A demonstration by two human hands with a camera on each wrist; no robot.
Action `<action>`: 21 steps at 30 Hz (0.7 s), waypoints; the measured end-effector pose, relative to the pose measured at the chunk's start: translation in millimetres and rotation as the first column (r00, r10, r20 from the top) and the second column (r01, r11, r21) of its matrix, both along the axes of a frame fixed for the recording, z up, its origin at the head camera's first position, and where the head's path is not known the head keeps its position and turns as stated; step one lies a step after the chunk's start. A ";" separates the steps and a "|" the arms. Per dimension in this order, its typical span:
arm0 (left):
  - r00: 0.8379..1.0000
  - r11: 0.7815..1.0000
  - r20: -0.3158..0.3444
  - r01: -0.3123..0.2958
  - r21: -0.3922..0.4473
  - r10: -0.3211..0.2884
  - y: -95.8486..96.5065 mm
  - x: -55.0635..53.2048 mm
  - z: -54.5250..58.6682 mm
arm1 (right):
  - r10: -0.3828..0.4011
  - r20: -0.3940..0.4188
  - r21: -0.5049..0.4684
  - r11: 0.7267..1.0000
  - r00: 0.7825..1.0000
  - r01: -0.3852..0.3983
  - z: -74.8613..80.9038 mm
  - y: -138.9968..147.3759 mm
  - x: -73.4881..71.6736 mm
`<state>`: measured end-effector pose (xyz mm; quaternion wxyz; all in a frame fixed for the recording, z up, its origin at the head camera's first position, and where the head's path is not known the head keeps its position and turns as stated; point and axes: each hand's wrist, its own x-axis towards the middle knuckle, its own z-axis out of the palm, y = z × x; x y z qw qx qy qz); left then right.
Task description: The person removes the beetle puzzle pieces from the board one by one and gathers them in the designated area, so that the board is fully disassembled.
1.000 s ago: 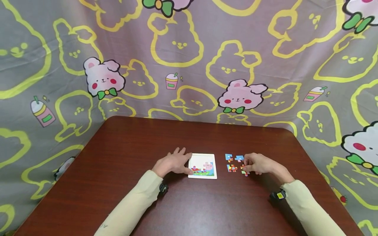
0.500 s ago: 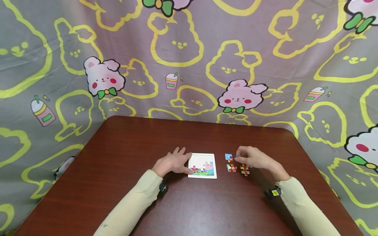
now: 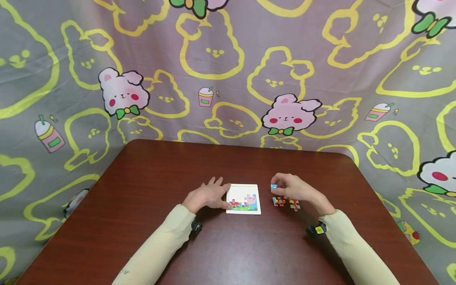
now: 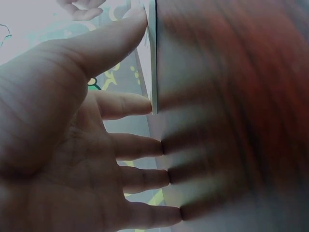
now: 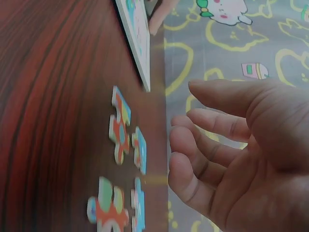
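Observation:
A white puzzle tray [image 3: 235, 189] lies on the brown table, partly filled with a picture of a pink cartoon pig in its lower part. My left hand [image 3: 209, 196] rests at its left edge with spread fingers; the thumb [image 4: 120, 36] and index fingertip touch the tray's rim in the left wrist view. My right hand [image 3: 293, 187] hovers over loose jigsaw pieces to the right of the tray. Its fingers bend loosely and hold nothing in the right wrist view. Beneath lie a blue piece [image 5: 140, 150], another blue piece [image 5: 139, 205] and two red-patterned pieces [image 5: 119, 128].
The dark wooden table [image 3: 235, 245] reaches to a hanging cloth [image 3: 228, 47] printed with rabbits behind it. Black bands with small devices sit on both wrists, below cream sleeves [image 3: 156, 245].
My right hand has moved from the lower right piece up and left, past the upper right piece, to the upper left one. The left hand stays at the tray.

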<state>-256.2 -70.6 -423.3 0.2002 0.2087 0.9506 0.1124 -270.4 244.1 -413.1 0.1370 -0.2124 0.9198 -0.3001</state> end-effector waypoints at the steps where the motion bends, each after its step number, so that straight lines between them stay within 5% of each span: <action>1: 1.000 1.000 -0.001 0.002 0.000 -0.002 0.2 0.0 -0.1 | 0.001 0.003 -0.002 1.000 1.000 -0.001 0.1 -2.5 -0.2; 10: 1.000 1.000 0.008 -0.003 0.004 0.003 1.4 0.2 -1.0 | 0.060 -0.040 0.014 0.998 0.997 -0.060 -8.7 -24.6 -4.5; 21: 1.000 1.000 0.013 0.001 -0.005 -0.001 0.3 0.4 -0.3 | 0.061 0.056 0.003 0.998 0.997 -0.062 -7.9 -41.7 -3.5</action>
